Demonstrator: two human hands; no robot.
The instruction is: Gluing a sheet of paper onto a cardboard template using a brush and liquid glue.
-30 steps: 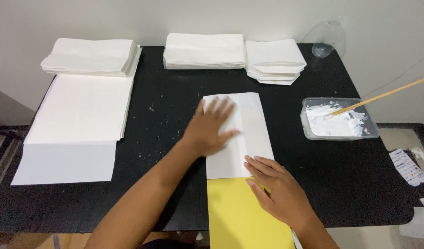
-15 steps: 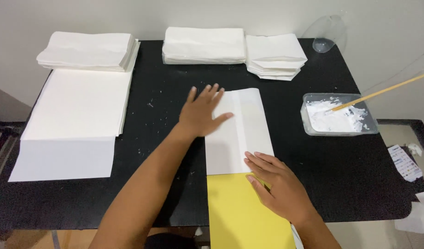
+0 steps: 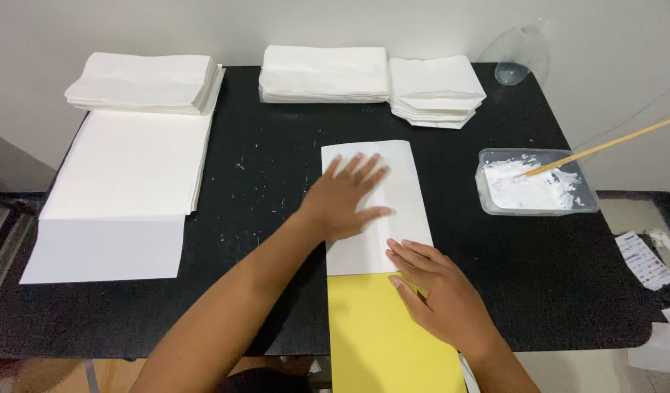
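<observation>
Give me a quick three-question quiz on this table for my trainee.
1. True or false: the left hand lies flat on the white folded sheet.
2. Which colour is the sheet under the right hand? A) blue B) yellow C) green
3. Fill in: the stick rests in the clear ____ of white paste.

Key: 1 true; 2 B; 3 tray.
</observation>
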